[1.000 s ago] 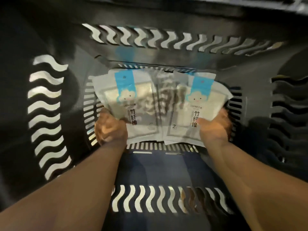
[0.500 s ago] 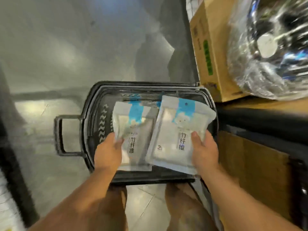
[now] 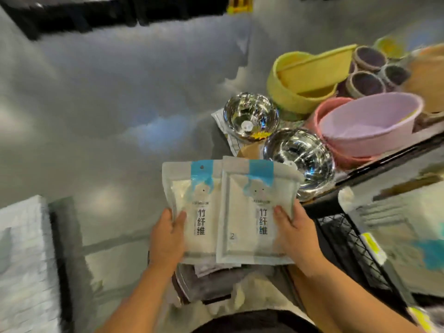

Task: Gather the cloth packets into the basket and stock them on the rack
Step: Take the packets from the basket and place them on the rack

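In front of the chest, above the grey floor (image 3: 96, 92): two cloth packets, white film pouches with blue header strips and printed characters, held flat and face up. Left cloth packet (image 3: 192, 207): gripped at its lower left edge by the left hand (image 3: 168, 236), thumb on the face, fingers beneath. Right cloth packet (image 3: 254, 212): gripped the same way at its lower right edge by the right hand (image 3: 296, 236); its left margin overlaps the left cloth packet. Step in hand, as judged: carrying the pair to the rack (image 3: 348, 241), whose black wire side stands just to the right. Handling note: the film looks slippery, so press the thumbs firmly, hold the pouches level and place one at a time. Adjacent stock on the shelf: far steel bowl (image 3: 251, 115); near steel bowl (image 3: 302, 162), partly hidden by the right packet's top corner; yellow basket (image 3: 305, 78); lilac basin (image 3: 370, 123); dark woven pots (image 3: 367, 82). Obstructions: the near steel bowl and the shelf edge (image 3: 384, 157) lie along any rightward path; no free slot is visible. A dark object (image 3: 209, 282) sits below the packets, too blurred to identify.
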